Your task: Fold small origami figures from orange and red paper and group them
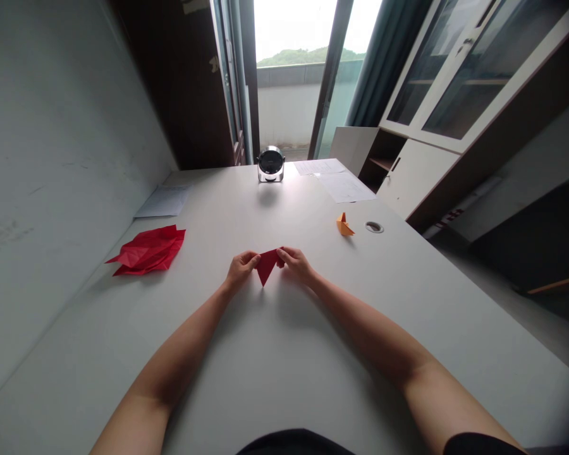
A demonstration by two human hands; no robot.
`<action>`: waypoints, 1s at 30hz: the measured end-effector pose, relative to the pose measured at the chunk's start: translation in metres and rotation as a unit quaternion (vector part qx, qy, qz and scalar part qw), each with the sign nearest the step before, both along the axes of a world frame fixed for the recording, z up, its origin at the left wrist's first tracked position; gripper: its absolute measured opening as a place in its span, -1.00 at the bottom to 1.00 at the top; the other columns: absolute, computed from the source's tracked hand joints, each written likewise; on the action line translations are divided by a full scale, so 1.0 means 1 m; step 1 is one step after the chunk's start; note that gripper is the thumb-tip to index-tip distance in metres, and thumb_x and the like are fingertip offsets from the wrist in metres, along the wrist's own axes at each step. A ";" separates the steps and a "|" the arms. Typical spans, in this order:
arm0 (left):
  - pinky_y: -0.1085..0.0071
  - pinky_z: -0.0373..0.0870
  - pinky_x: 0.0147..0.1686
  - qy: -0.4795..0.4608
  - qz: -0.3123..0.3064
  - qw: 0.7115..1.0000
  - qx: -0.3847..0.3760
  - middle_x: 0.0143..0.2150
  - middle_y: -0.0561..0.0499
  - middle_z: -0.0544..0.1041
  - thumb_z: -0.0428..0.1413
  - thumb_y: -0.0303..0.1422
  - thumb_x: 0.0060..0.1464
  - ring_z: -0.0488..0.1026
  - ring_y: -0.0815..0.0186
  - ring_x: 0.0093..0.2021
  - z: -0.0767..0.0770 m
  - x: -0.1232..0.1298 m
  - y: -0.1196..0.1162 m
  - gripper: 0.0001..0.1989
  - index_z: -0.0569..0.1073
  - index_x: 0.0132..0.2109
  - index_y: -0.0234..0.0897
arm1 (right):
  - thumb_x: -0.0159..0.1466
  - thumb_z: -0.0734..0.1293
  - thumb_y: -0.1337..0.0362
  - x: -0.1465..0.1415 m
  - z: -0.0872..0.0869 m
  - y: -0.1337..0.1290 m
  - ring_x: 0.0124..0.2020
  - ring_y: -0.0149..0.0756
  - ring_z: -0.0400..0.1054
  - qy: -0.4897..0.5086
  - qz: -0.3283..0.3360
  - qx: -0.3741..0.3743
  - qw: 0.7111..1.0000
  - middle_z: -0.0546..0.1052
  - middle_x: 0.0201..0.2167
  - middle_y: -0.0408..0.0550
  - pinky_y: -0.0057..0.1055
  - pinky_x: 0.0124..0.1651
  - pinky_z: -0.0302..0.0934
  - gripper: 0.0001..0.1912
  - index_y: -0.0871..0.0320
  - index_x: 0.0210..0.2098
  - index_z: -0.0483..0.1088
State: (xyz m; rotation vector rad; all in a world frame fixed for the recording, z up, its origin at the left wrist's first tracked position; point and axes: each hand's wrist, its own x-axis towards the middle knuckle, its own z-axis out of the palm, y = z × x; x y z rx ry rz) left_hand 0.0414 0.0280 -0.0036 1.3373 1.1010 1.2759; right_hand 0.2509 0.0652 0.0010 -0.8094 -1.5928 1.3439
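Between my two hands is a small sheet of red paper (266,268), folded into a triangle with its point hanging down towards me. My left hand (241,266) pinches the triangle's left corner between thumb and fingers. At the opposite corner, my right hand (296,263) grips the paper the same way, its thumb on the near face. Both hands hold it just above or at the white table (284,354); I cannot tell whether the lower tip touches. The fingers behind the paper are partly hidden.
Crumpled red sheets (149,251) lie at the left by the wall. An orange folded paper figure (344,225) stands right of my hands, beside a round cable hole (374,227). Farther back are a small black fan (270,163), white papers (345,188) and another paper stack (162,201).
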 end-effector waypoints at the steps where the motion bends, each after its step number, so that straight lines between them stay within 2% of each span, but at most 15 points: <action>1: 0.43 0.35 -0.30 0.002 0.004 1.000 0.001 -0.36 -0.01 0.57 0.25 -0.07 0.07 0.45 0.33 -0.35 0.001 0.000 0.000 -0.65 0.57 -0.27 -0.32 | 0.32 0.26 -0.15 0.000 0.002 0.000 -0.49 -0.37 0.28 0.007 0.001 -0.002 1.000 0.43 -0.56 -0.12 -0.40 -0.35 0.18 -0.50 0.17 -0.45 0.40; 6: 0.46 0.18 -0.48 -0.025 0.033 0.999 -0.024 -0.50 0.07 0.44 0.25 -0.03 0.05 0.27 0.43 -0.52 0.005 -0.002 0.002 -0.62 0.56 -0.28 -0.31 | 0.31 0.25 -0.18 0.002 0.010 -0.006 -0.44 -0.34 0.33 0.019 0.043 -0.014 0.999 0.47 -0.48 -0.08 -0.38 -0.30 0.24 -0.49 0.17 -0.40 0.42; 10: 0.47 0.08 -0.54 -0.044 0.008 0.998 -0.036 -0.58 0.13 0.29 0.22 -0.01 0.08 0.16 0.45 -0.57 0.007 -0.002 0.001 -0.60 0.51 -0.30 -0.31 | 0.25 0.33 -0.17 0.000 0.010 -0.009 -0.40 -0.32 0.33 -0.014 0.056 -0.013 0.998 0.47 -0.47 -0.08 -0.39 -0.29 0.24 -0.52 0.17 -0.33 0.46; 16: 0.49 0.05 -0.56 -0.051 -0.046 0.997 -0.046 -0.58 0.13 0.28 0.18 -0.02 0.13 0.16 0.46 -0.58 0.005 -0.001 0.001 -0.60 0.48 -0.28 -0.32 | 0.27 0.34 -0.13 0.000 0.008 -0.008 -0.43 -0.35 0.29 -0.013 0.069 0.001 0.998 0.44 -0.50 -0.11 -0.42 -0.31 0.19 -0.54 0.18 -0.40 0.43; 20: 0.48 0.13 -0.53 -0.052 -0.079 0.994 -0.056 -0.57 0.11 0.32 0.17 -0.02 0.14 0.22 0.44 -0.56 0.005 -0.001 0.002 -0.61 0.45 -0.30 -0.31 | 0.27 0.32 -0.15 -0.001 0.005 -0.006 -0.44 -0.36 0.28 0.002 0.083 -0.018 0.996 0.43 -0.49 -0.12 -0.43 -0.32 0.18 -0.52 0.19 -0.39 0.43; 26: 0.45 0.24 -0.44 -0.030 -0.075 0.996 -0.046 -0.56 0.08 0.40 0.17 -0.01 0.13 0.31 0.40 -0.53 0.009 0.001 -0.001 -0.60 0.48 -0.28 -0.32 | 0.23 0.36 -0.06 -0.005 0.005 -0.008 -0.39 -0.32 0.33 0.006 0.069 -0.036 0.997 0.51 -0.38 -0.08 -0.42 -0.30 0.21 -0.59 0.19 -0.23 0.48; 30: 0.45 0.23 -0.44 -0.002 -0.085 0.996 -0.032 -0.53 0.04 0.46 0.15 -0.04 0.17 0.34 0.39 -0.51 0.011 0.004 -0.004 -0.62 0.51 -0.26 -0.34 | 0.25 0.33 0.06 -0.007 0.006 -0.011 -0.36 -0.29 0.38 -0.024 0.061 0.004 0.998 0.55 -0.34 -0.06 -0.41 -0.28 0.22 -0.67 0.21 -0.21 0.49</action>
